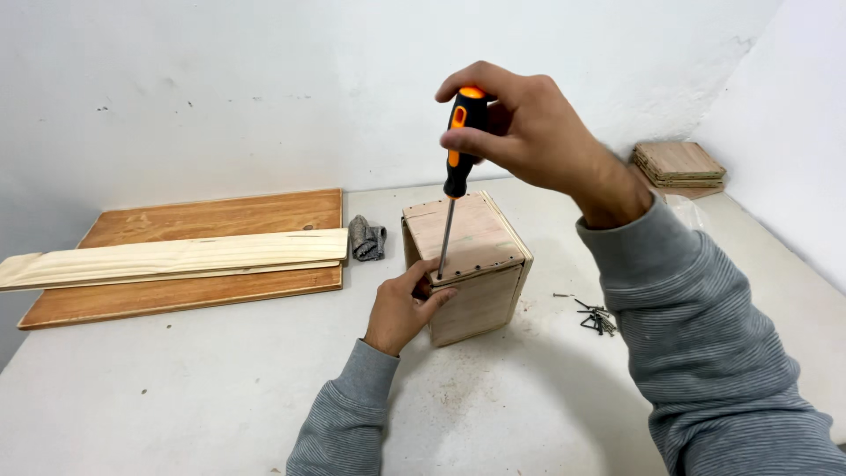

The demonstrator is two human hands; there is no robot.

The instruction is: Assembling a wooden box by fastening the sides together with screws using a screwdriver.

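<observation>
A small plywood box stands on the white table, its top panel edged with a row of screws. My right hand grips the black and orange handle of a screwdriver held nearly upright, with its tip on the front left edge of the box top. My left hand presses against the box's front left corner, fingers at the tip of the screwdriver. Both arms wear grey ribbed sleeves.
A brown wooden board with a pale plank on top lies at the left. A grey rag sits beside it. Loose dark screws lie right of the box. Stacked plywood squares rest at the back right by the wall.
</observation>
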